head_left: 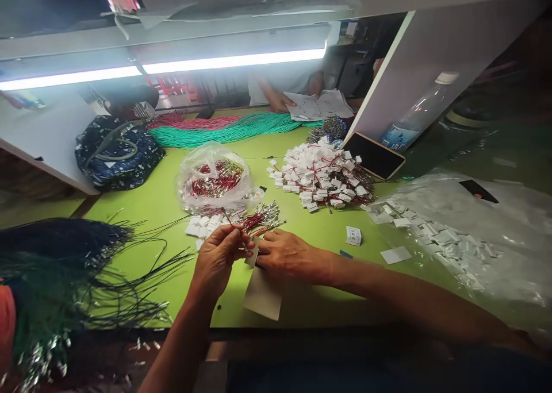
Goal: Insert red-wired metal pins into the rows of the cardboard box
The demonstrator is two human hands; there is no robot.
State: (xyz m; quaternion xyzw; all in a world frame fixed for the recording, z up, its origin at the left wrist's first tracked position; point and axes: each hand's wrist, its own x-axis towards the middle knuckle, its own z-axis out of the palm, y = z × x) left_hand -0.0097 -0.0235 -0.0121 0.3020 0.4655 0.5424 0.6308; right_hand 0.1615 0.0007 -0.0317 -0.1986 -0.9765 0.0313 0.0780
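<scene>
My left hand is closed in a pinch on a thin red wire that runs up to a loose bunch of red wires with metal tips. My right hand is closed beside it, fingertips meeting the left hand's over a small white connector. Both hands rest low over the green table, above a grey card. A few white connectors lie just beyond the left hand.
A clear bag of red wires sits behind the hands. A heap of finished white connectors with red wires, a phone, a bag of white connectors, dark wire bundles, green and red cables. Another person's hands hold papers across the table.
</scene>
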